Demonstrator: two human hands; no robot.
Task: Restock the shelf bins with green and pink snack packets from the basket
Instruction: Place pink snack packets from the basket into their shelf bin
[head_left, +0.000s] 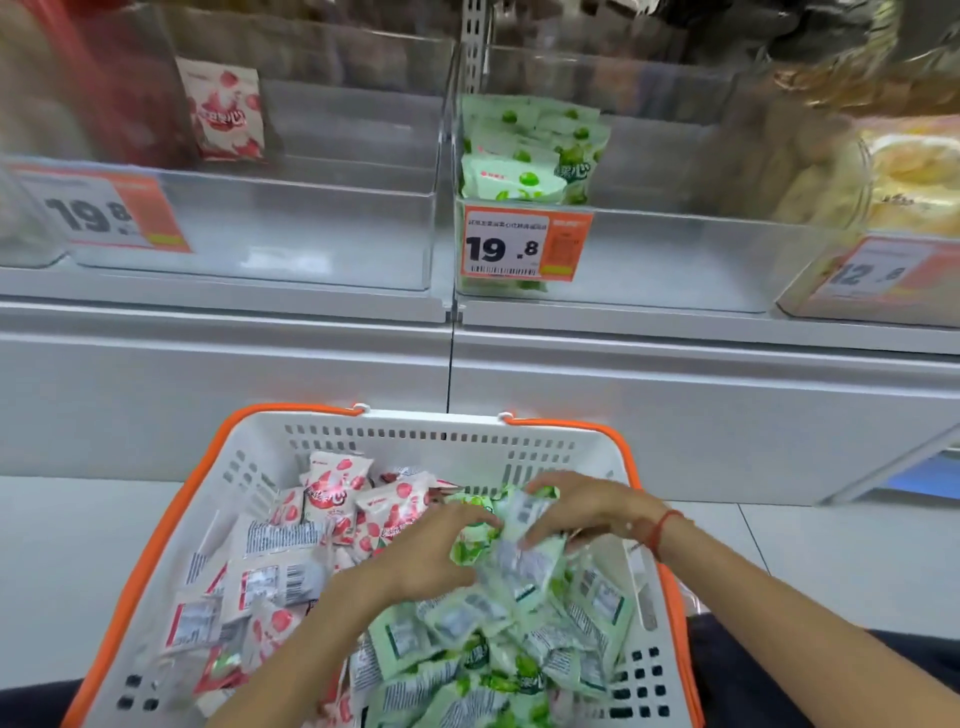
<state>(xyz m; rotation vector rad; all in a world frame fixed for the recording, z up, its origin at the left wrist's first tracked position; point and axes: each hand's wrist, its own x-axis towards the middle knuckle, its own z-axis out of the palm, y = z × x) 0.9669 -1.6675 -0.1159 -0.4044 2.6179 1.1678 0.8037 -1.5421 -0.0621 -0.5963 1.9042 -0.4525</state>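
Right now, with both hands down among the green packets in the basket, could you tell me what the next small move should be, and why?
Probably close both hands on the green packets and lift them toward the right bin. The left hand and right hand already gather them, and that bin holds green packets only at its left end.

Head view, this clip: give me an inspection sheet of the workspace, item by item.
Surface: white shelf ledge carrying clear plastic bins.
Job's things: white plastic basket with orange handles holds pink snack packets on its left and green snack packets on its right; left clear bin has one pink packet upright; middle clear bin has a stack of green packets.
Clutter: yellow snacks in the right bin.
Grippers: left hand and right hand both gather green packets in the basket.
Cables: nothing seen.
Surroundings: orange price tags, pale floor.
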